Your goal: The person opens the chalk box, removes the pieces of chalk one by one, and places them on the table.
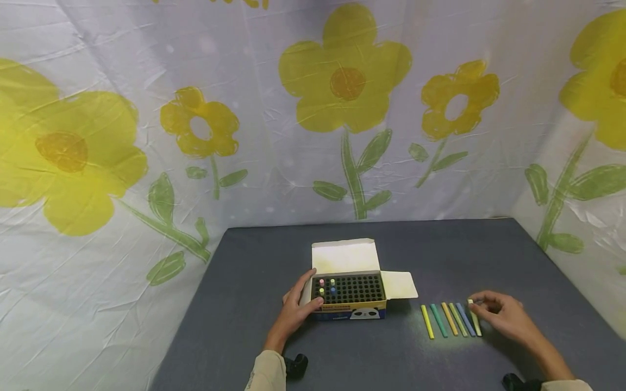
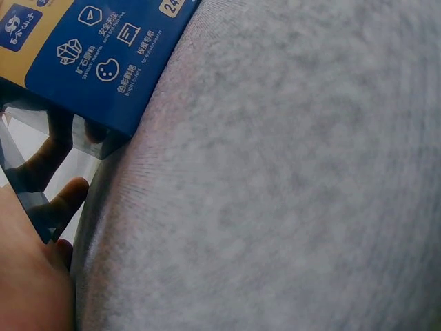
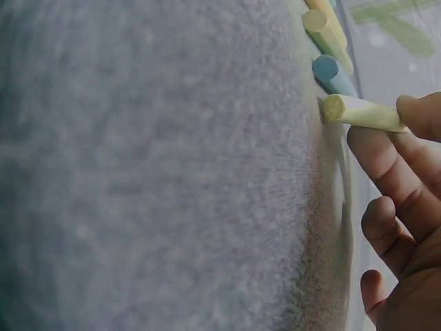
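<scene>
An open cardboard chalk box [image 1: 342, 314] with a panda on its blue and yellow front stands on the dark table. My left hand [image 1: 292, 313] grips its left end, the thumb at the front corner and the fingers along the side. Several chalk sticks, pink, yellowish and blue, stand in the left holes of the black holder [image 1: 361, 287] inside. To the right, my right hand [image 1: 508, 319] pinches a pale yellow chalk stick [image 3: 368, 114] between thumb and fingertips at its far end. The lower end of that stick is at the table, beside a blue chalk stick [image 1: 466, 320].
Left of the blue stick lie a pale green stick [image 1: 458, 320], an orange stick [image 1: 449, 319], a green stick [image 1: 439, 320] and a yellow stick [image 1: 427, 322]. The box's raised lid [image 1: 345, 256] and right flap [image 1: 398, 285] stick out. A flowered curtain [image 1: 274, 179] hangs behind.
</scene>
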The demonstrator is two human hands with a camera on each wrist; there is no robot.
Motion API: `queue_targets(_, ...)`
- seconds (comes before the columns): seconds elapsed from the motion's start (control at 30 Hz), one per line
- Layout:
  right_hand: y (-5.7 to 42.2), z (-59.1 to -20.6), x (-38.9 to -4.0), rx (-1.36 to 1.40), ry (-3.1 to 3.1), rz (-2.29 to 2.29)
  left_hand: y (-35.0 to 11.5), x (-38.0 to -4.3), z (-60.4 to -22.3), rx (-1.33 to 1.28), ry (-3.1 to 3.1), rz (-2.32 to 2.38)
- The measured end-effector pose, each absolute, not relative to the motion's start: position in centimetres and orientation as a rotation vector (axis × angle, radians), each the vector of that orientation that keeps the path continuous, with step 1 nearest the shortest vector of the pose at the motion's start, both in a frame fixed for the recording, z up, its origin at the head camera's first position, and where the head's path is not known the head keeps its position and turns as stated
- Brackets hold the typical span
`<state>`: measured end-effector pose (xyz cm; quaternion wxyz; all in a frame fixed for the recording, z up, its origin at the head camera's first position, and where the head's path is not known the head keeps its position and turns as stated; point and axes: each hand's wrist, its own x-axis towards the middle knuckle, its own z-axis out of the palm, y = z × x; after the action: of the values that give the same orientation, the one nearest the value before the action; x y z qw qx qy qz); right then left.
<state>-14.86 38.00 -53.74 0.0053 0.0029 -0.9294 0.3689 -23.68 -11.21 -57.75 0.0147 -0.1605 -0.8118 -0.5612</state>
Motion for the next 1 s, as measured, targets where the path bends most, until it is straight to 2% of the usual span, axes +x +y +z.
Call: queue_targets(1.0, 37.39, -54.21, -15.76, 0.033, -2.955, 0.882, -11.21, -23.63, -57.61, -0.523, -2.554, -1.747)
